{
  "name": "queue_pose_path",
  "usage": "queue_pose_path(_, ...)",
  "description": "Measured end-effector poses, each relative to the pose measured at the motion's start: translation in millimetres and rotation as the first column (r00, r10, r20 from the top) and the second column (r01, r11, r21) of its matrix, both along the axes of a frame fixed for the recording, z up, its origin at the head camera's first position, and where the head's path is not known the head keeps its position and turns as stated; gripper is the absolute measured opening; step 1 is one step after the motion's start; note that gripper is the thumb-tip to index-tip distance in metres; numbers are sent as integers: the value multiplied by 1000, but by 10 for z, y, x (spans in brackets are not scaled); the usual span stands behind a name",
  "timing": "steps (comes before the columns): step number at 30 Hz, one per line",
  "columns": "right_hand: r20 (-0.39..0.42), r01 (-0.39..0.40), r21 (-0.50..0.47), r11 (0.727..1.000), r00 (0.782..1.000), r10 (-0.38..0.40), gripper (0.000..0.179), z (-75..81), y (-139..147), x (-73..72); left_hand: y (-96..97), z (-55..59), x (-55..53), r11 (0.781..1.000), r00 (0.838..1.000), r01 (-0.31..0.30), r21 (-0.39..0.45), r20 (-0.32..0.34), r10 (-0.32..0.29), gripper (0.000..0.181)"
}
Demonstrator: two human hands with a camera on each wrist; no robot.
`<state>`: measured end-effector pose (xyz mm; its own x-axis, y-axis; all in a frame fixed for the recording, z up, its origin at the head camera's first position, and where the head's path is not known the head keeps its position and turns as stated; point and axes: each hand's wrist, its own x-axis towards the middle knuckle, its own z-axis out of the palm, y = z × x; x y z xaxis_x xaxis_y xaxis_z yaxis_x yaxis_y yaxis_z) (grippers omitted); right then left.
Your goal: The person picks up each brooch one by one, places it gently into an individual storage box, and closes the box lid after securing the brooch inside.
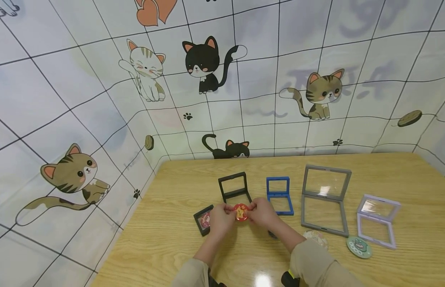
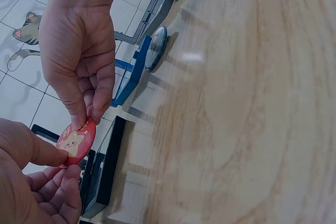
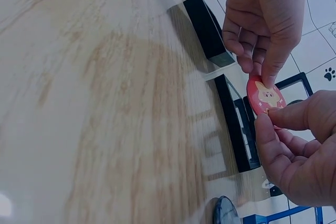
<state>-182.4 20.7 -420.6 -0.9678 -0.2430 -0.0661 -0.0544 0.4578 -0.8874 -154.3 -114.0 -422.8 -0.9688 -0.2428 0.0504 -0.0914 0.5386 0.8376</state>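
A round red badge (image 1: 241, 212) with a yellow cartoon animal is held face up between both hands. My left hand (image 1: 222, 220) pinches its left edge with thumb and fingertips. On the opposite edge, my right hand (image 1: 262, 213) pinches it the same way. Just behind the badge stands an opened black display frame (image 1: 234, 193), its lower part partly hidden by the hands. In the right wrist view the badge (image 3: 264, 96) is above the table, beside the black frame (image 3: 236, 124). A dark frame (image 1: 198, 222) with a pink round badge (image 1: 205, 219) lies left of my left hand.
To the right stand an opened blue frame (image 1: 289, 204), a large grey frame (image 1: 324, 230) and a lilac frame (image 1: 376, 240). A green round badge (image 1: 359, 247) and a pale badge (image 1: 317, 238) lie in front. A dark badge (image 1: 272, 234) is partly behind my right wrist.
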Motion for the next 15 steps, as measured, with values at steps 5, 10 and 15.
queue_pose_path(5, 6, 9, 6, 1000, 1000, -9, 9, 13, -15, -55, 2, 30, -53, 1000, 1000, -23, -4, -16, 23, 5)
queue_pose_path(10, 3, 22, 21, 1000, 1000, -22, 8, 14, -29, -110, -6, 23, -121, 999, 999, -31, 19, -10, 31, 4)
queue_pose_path(15, 13, 38, 5, 999, 999, -38, 7, 22, -46, -151, -11, 4, -191, 998, 1000, -28, 54, -1, 29, 4)
